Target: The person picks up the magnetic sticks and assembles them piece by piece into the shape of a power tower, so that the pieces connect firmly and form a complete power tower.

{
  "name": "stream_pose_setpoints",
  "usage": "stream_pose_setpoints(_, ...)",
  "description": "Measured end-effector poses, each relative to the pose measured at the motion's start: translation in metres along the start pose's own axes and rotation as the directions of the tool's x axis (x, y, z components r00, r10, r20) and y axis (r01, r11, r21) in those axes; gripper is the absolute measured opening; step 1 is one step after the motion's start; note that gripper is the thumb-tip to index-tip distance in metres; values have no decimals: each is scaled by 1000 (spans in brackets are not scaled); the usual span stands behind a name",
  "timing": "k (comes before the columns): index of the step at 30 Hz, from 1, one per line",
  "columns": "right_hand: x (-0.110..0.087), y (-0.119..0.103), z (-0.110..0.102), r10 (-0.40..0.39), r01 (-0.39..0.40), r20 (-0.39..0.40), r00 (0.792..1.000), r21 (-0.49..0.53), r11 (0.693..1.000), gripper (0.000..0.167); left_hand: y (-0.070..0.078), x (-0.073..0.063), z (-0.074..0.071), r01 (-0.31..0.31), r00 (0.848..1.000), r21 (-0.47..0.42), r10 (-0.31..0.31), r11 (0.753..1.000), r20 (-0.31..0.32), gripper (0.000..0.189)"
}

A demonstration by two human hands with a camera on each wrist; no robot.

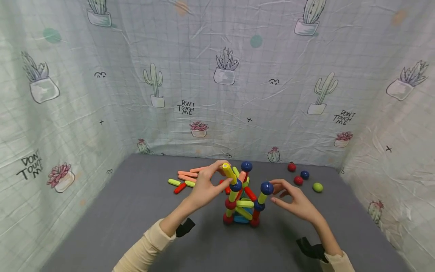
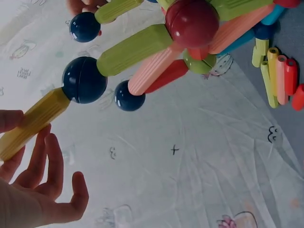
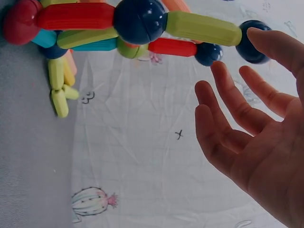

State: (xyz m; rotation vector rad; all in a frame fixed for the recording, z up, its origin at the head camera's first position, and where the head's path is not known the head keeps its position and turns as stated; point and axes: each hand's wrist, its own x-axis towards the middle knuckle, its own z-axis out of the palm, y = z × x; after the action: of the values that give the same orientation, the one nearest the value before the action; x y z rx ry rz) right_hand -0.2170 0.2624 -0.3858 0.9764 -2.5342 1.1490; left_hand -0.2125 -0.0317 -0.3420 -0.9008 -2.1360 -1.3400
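Observation:
A tower of coloured rods and balls (image 1: 245,204) stands on the grey table. My left hand (image 1: 205,187) pinches a yellow rod (image 2: 38,121) between thumb and fingers; the rod's end meets a blue ball (image 2: 85,80) on the tower's left upright. Beside the right upright is my right hand (image 1: 295,200), its fingers spread and loosely bent. One fingertip overlaps the blue ball (image 3: 254,42) topping that upright; whether it touches, I cannot tell. Another blue ball (image 1: 246,166) caps the rear upright.
Loose orange, green and red rods (image 1: 187,176) lie behind my left hand. At the back right are red balls (image 1: 298,180), a blue ball (image 1: 304,175) and a green ball (image 1: 317,187). A cactus-print curtain (image 1: 224,113) surrounds the grey table (image 1: 136,211).

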Motion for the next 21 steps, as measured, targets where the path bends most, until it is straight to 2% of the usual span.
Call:
stream_pose_setpoints(3,1,-4,1,-16,15,-43,999,-23,1000,43,1,3,3,-1,1000,36,1,999,-5,34)
stream_pose_setpoints(5,2,-8,3,-47,39,-112,993,-66,997,46,0,2,3,5,1000,44,-5,999,-4,34)
stream_pose_setpoints(8,5,-21,4,-107,73,-241,964,-149,986,50,-2,2,1,10,999,18,-10,1000,39,35)
stream_pose_setpoints(10,7,-27,5,-149,95,-294,944,-191,977,52,-3,2,0,3,997,3,-3,1000,79,37)
stream_pose_setpoints(13,10,-30,7,-174,113,-293,940,-215,970,52,-4,3,1,-35,990,41,29,999,137,41)
stream_pose_setpoints(15,11,-25,9,-184,125,-273,944,-221,967,51,-4,4,2,-88,982,98,70,991,174,47)
stream_pose_setpoints(16,11,-25,11,-186,127,-264,946,-226,966,50,-4,4,3,-128,976,134,101,983,194,49)
stream_pose_setpoints(18,12,-25,12,-195,134,-262,945,-231,964,49,-4,4,5,-214,960,231,161,949,228,52)
stream_pose_setpoints(19,12,-25,13,-196,135,-264,945,-230,964,49,-4,4,6,-259,951,277,194,925,240,52)
stream_pose_setpoints(21,12,-25,13,-199,140,-266,943,-225,964,48,-4,3,9,-347,931,384,263,856,254,51)
